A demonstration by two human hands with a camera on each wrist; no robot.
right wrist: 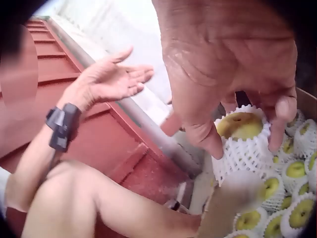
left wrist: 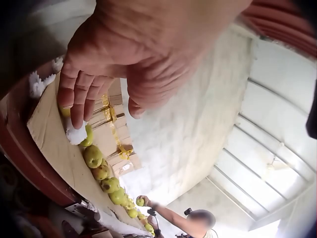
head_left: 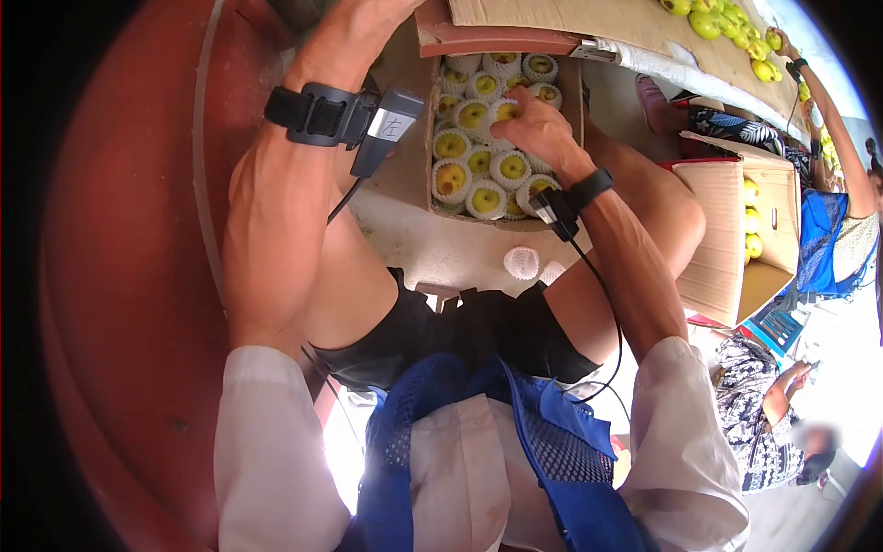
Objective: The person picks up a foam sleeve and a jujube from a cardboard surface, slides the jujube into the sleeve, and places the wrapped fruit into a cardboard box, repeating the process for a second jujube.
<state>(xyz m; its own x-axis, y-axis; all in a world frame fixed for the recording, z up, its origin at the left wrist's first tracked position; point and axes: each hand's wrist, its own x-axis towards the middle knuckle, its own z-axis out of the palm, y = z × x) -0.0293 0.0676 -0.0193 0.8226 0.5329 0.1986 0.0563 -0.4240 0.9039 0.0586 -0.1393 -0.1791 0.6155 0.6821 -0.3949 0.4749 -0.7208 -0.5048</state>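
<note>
My right hand (head_left: 543,129) is over a cardboard box (head_left: 430,138) of yellow-green apples, most wearing white foam nets. In the right wrist view, thumb and fingers of that hand (right wrist: 228,74) grip an apple (right wrist: 241,130) in its foam net (right wrist: 240,161), above the other netted apples (right wrist: 297,169). The head view cuts off my left hand at the top. It shows in the left wrist view as a left hand (left wrist: 124,64) with extended fingers over the cardboard-topped table, fingertips right at a white foam net (left wrist: 76,134) beside loose apples (left wrist: 92,156).
Cardboard (head_left: 543,13) covers the table beyond the box, with a pile of loose apples (head_left: 708,23) on it. Another person's arm (head_left: 839,101) reaches there. A second carton (head_left: 713,230) with apples stands at right. A loose foam net (head_left: 521,263) lies on the floor between my legs.
</note>
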